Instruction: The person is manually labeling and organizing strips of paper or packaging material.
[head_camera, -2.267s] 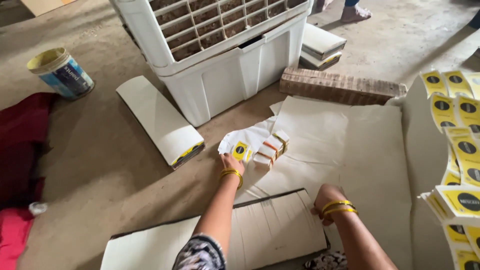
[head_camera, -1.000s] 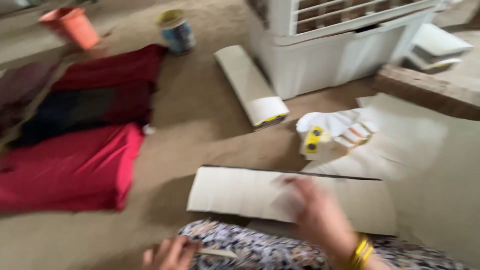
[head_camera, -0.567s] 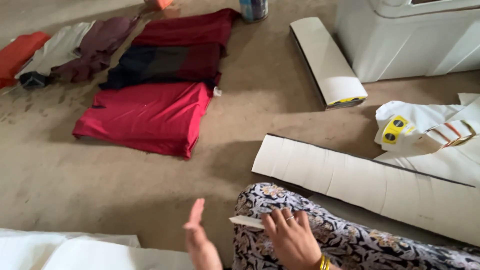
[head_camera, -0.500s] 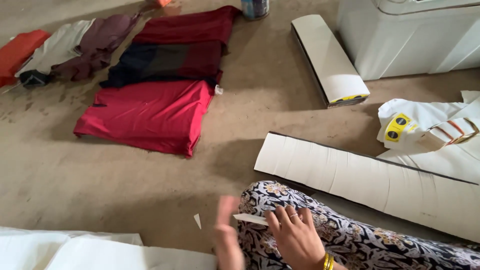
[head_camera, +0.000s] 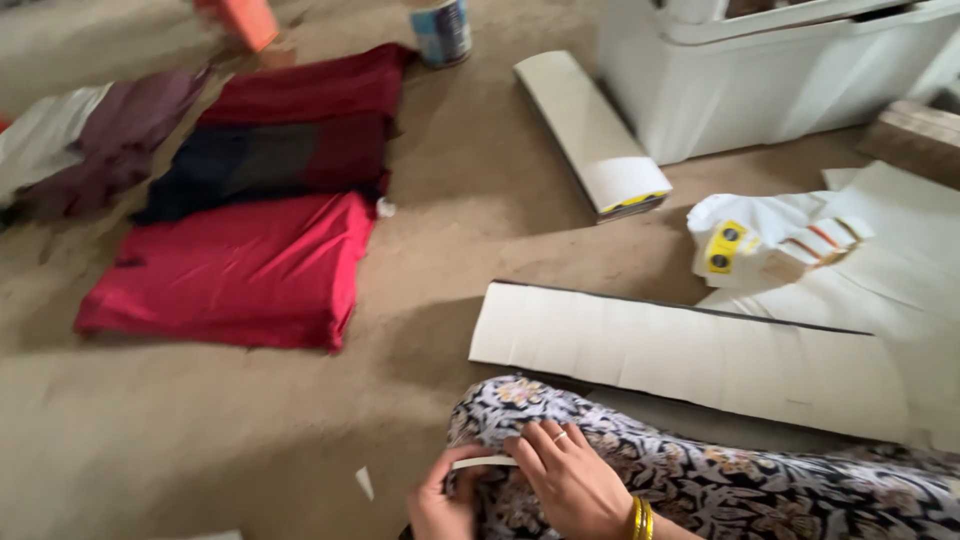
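Low in the head view, my two hands meet on my knee, which is covered by floral black-and-white fabric (head_camera: 700, 480). My right hand (head_camera: 570, 485), with yellow bangles at the wrist, lies over a thin white card strip (head_camera: 483, 462) and pinches it with fingers spread. My left hand (head_camera: 438, 505) comes up from the bottom edge and grips the strip's left end against the fabric. Part of the left hand is cut off by the frame.
A long white cardboard sheet (head_camera: 690, 350) lies just beyond my knee. Red cloth (head_camera: 230, 270) and darker cloths (head_camera: 260, 160) are spread at left. A folded white card (head_camera: 595, 130), a white plastic cooler (head_camera: 780, 80), flattened boxes with yellow labels (head_camera: 760, 240), a tin can (head_camera: 440, 30) and a paper scrap (head_camera: 365, 482) sit on the dusty floor.
My view has swung left from the box pile to the cloths. My left hand, raised and open a moment ago, has come down onto the strip beside my right hand.
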